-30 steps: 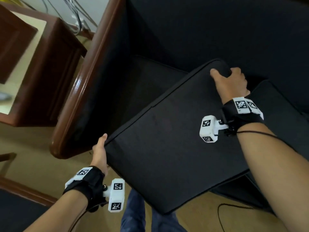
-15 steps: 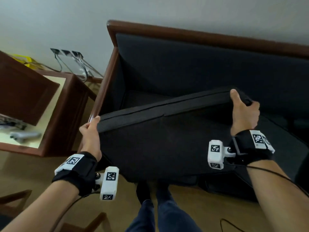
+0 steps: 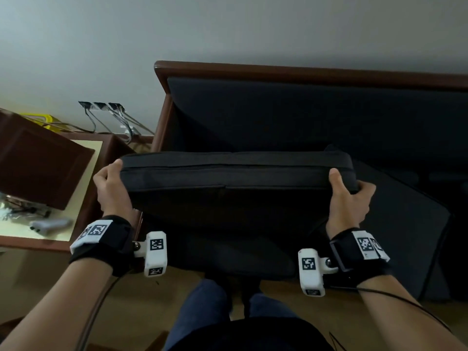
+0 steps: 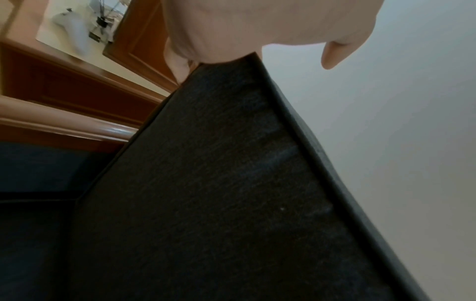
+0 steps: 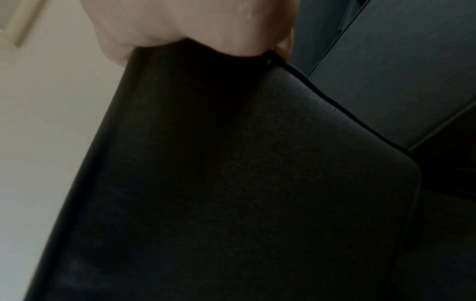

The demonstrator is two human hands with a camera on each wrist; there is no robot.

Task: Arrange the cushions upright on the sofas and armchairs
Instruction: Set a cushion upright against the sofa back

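A large dark square cushion [image 3: 235,178] stands upright on its edge in front of the dark sofa [image 3: 304,115], its top seam facing me. My left hand [image 3: 111,183] grips its top left corner and my right hand [image 3: 349,196] grips its top right corner. The left wrist view shows the cushion [image 4: 219,193] face below my left hand [image 4: 257,30]. In the right wrist view the cushion [image 5: 231,183] hangs from my right hand [image 5: 206,26]. A second dark cushion [image 3: 405,224] lies tilted on the sofa seat to the right.
A brown wooden side table [image 3: 83,198] stands left of the sofa, with a brown box [image 3: 38,160], a pale device [image 3: 50,224] and cables on it. The sofa's wooden frame [image 3: 304,72] meets a pale wall. My legs [image 3: 202,312] stand on tan floor below.
Both hands have lifted the cushion from lying flat and tilted to standing upright and level. My head has risen, so more of the wall and sofa back shows.
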